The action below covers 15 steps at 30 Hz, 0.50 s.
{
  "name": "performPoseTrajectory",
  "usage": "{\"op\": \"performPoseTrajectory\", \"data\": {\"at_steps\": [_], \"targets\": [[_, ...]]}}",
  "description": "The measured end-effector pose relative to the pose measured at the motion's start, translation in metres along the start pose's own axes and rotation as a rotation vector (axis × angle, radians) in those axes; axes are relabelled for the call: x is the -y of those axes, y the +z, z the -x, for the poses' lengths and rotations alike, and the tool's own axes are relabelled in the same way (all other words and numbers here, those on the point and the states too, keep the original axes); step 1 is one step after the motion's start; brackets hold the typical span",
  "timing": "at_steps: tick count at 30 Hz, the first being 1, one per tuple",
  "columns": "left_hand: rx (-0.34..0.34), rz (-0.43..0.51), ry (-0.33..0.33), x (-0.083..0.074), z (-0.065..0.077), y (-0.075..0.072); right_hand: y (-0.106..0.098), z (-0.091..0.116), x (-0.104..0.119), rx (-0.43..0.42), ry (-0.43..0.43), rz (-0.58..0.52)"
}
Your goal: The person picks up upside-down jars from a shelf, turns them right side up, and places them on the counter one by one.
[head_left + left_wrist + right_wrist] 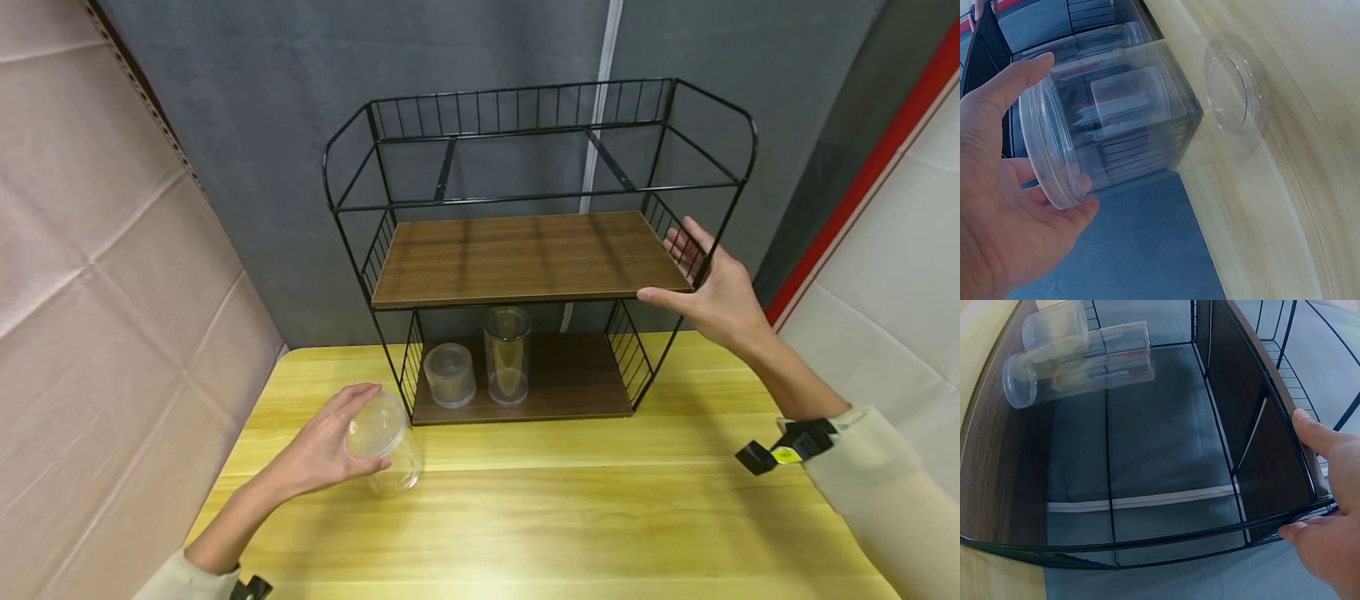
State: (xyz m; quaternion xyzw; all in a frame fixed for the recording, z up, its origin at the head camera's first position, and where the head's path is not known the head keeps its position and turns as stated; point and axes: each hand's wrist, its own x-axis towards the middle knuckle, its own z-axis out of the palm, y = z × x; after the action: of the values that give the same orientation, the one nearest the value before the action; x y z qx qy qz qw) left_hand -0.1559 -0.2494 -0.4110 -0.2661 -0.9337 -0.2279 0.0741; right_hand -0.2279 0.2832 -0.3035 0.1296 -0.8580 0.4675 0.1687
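Near left, the left hand point(322, 446) grips a jar point(397, 443) round its top over the bench point(540, 517). Beyond, the lower shelf point(566, 375) holds a short jar point(450, 379) and a tall jar point(507, 358); the right hand point(720, 296) holds the rack point(525, 258) at right. Likely step: shelving; next calls for guiding it in without knocking either.

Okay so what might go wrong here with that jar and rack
The left hand holds the clear jar only near its top, so it might slip. The jar is close to the wire rack and could bump it. If the right hand shifts the rack, the tall container on the bottom shelf might tip.
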Motion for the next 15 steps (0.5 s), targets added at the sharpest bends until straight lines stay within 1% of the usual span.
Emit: {"op": "performPoseTrajectory", "data": {"at_steps": [5, 7, 9, 12, 15], "targets": [[0.014, -0.013, -0.014, -0.002, 0.002, -0.002, 0.000, 0.001, 0.000, -0.001, -0.001, 0.007], [0.008, -0.028, -0.020, -0.004, 0.002, -0.003, 0.000, 0.000, 0.000, -0.002, -0.003, 0.008], [-0.009, -0.041, -0.023, -0.006, 0.002, -0.004, 0.000, 0.000, 0.000, -0.003, -0.005, 0.006], [-0.055, -0.045, -0.024, -0.012, 0.001, -0.006, 0.000, 0.000, -0.001, -0.004, -0.006, 0.007], [-0.098, -0.014, -0.033, -0.023, -0.002, -0.008, 0.000, 0.000, -0.001, -0.002, -0.007, 0.009]]}}
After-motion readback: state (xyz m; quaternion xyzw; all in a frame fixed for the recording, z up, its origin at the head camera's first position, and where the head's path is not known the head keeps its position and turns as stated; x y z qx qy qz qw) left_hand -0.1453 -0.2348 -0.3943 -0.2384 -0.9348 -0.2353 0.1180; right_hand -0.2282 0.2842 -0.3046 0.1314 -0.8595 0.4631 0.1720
